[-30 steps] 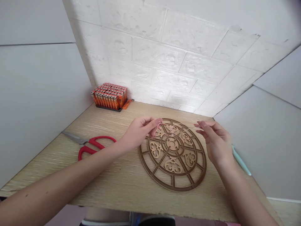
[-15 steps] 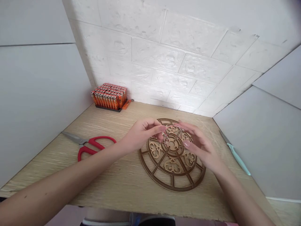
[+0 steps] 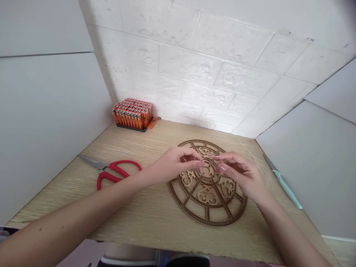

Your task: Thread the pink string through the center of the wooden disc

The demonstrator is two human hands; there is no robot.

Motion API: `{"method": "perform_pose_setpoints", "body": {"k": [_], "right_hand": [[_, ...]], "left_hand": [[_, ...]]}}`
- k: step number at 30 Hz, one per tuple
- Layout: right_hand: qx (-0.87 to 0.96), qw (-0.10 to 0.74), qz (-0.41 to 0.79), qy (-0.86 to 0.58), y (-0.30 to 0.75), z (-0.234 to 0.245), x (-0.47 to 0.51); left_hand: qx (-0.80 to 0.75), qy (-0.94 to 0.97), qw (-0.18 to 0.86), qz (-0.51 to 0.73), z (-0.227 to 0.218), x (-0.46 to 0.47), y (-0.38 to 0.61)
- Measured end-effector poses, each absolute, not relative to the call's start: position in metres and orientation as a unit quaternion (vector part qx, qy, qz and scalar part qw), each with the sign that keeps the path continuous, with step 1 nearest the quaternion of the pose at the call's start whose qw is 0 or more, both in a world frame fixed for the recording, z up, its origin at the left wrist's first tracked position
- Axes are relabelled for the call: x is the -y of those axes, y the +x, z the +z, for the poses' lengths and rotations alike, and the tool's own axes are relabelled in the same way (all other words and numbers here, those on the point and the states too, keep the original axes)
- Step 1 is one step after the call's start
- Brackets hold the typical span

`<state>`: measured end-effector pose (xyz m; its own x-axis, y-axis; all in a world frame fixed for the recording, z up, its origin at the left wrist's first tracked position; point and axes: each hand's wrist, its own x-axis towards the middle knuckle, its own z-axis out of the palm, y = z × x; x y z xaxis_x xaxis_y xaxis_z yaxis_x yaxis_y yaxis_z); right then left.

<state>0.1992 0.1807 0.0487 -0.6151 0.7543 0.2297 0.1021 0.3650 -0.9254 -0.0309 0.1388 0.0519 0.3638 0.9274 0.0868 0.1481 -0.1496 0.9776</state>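
A thin pale strand (image 3: 211,156), a wire or cord, arches between my two hands over the middle of a round brown openwork disc (image 3: 207,218). Its left end is pinched between the thumb and fingers of my left hand (image 3: 178,163), and a short piece hangs below the fingertips. My right hand (image 3: 240,172) has thumb and fingertips closed on the strand's other side. The disc lies flat on the table, with scroll patterns around a ringed centre; my hands hide parts of its upper half.
Red-handled scissors (image 3: 119,170) lie left of my left forearm. At the back left stands a block of orange lighters (image 3: 132,115) in a black tray, with a loose orange lighter (image 3: 154,122) beside it. A knife with a mint handle (image 3: 287,190) lies along the right panel.
My right hand's thumb and fingers, spread apart before, have closed on the strand. The strand's arch is flatter and lower now. The view has shifted slightly.
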Motion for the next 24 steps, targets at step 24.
{"method": "perform_pose_setpoints", "body": {"k": [24], "right_hand": [[0.698,0.453,0.239,-0.501,0.213,0.049,-0.201]], "left_hand": [[-0.482,0.613,0.491,0.388,0.054,-0.139,-0.034]]}}
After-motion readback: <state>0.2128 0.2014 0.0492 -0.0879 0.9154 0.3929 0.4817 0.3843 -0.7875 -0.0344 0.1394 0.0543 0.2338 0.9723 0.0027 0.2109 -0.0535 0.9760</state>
